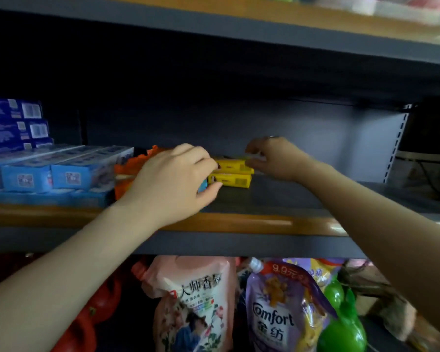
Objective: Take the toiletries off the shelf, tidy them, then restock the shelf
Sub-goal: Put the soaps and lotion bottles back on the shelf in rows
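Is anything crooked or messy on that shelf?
Yes, a little. The top yellow box sits shifted right on the lower yellow box, so the stack is uneven. The orange packs beside them look crumpled and jumbled. The blue boxes on the left lie in neat rows. Nothing looks spilled.

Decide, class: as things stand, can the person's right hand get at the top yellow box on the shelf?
Probably yes. The right hand is already at the right end of the top yellow box, with bare shelf beside it. The left hand only covers the stack's left end.
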{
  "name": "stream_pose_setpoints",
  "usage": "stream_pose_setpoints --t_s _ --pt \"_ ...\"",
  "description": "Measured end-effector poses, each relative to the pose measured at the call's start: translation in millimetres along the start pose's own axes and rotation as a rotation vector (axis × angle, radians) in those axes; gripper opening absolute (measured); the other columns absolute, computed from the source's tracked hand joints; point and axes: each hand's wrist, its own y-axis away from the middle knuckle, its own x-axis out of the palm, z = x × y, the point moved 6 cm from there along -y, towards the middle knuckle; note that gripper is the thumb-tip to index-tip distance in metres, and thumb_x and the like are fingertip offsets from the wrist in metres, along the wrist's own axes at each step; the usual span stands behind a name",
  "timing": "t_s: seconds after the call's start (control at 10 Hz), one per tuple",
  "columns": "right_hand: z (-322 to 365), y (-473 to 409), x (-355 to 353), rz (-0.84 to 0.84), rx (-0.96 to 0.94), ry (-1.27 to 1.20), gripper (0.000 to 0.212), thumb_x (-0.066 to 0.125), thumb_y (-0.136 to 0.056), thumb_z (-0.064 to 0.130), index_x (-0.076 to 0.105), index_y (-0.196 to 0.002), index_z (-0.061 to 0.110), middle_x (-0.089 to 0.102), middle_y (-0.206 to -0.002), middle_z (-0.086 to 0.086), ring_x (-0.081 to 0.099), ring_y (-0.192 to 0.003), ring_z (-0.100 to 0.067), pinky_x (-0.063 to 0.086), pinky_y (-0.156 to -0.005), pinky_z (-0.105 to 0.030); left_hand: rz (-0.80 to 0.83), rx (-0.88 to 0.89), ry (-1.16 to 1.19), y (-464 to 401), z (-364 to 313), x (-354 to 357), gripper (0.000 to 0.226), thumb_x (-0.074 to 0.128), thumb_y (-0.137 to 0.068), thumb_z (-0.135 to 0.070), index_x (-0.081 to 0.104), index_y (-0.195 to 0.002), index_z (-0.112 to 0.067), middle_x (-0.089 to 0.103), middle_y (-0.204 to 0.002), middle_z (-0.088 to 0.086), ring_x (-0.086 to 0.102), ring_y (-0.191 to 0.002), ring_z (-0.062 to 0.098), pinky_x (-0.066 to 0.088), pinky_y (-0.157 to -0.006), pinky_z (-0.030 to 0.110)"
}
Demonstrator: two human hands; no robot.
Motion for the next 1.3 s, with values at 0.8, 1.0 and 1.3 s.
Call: stream_pose_setpoints --t_s 0.8,1.0,1.3 --pt "11.1 452.1 86.3 0.347 -0.098 -0.242 0.033 0.053 -0.087 0.038 0.069 -0.099 0.011 0.068 -0.095 -0.005 0.067 -0.083 -0.021 0.055 -0.065 -0.029 0.528 0.239 0.695 157.1 -292.7 70.0 0.027 0.049 -0.085 -0.022 0.071 -0.084 -0.007 0.066 -0.074 0.006 0.063 -0.063 0.024 0.052 -0.054 0.031" --pt "20.7 476.9 111.6 0.483 -0.016 -0.204 0.067 0.064 -0.073 0.054 0.054 -0.125 0.012 0.057 -0.124 -0.01 0.055 -0.111 -0.028 0.049 -0.09 -0.037 0.722 0.113 0.728 197.4 -318.0 64.2 0.017 0.065 -0.082 -0.022 0.069 -0.091 -0.008 0.067 -0.085 0.007 0.064 -0.075 0.026 0.054 -0.065 0.037" --pt "-2.8 479.7 93.5 0.591 0.163 -0.386 0.087 0.069 -0.064 0.057 0.031 -0.138 0.033 0.047 -0.126 0.005 0.039 -0.112 -0.01 0.036 -0.091 -0.023 0.616 0.016 0.703 202.4 -344.0 52.5 0.042 0.052 -0.084 -0.039 0.059 -0.112 -0.009 0.067 -0.104 0.006 0.063 -0.093 0.02 0.053 -0.076 0.029"
